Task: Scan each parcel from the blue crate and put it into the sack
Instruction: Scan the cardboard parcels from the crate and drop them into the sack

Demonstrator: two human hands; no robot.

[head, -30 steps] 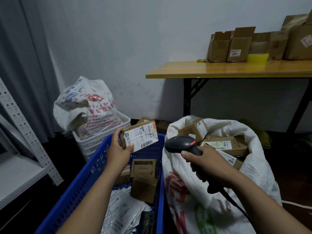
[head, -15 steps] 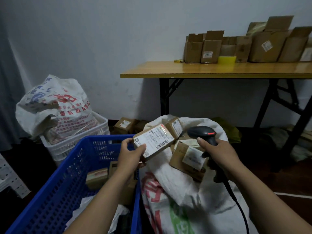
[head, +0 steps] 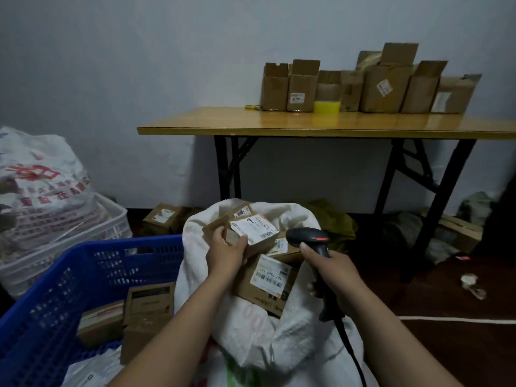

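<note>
The left hand (head: 226, 252) has its grip pinched on a small labelled parcel (head: 255, 229), held just above the open mouth of the white sack (head: 293, 331), over other parcels (head: 268, 277) lying inside. At the right of the sack's mouth, the right hand (head: 332, 272) has its grip curled round the handle of the black scanner (head: 307, 237), whose head is beside the held parcel. The blue crate (head: 55, 297), holding more boxes (head: 148, 303), stands against the sack's left side.

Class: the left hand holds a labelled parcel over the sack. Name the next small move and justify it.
Probably open the left hand and drop the parcel into the sack: it hangs directly over the open mouth, above other parcels inside, and the scanner in the right hand sits beside it.
</note>
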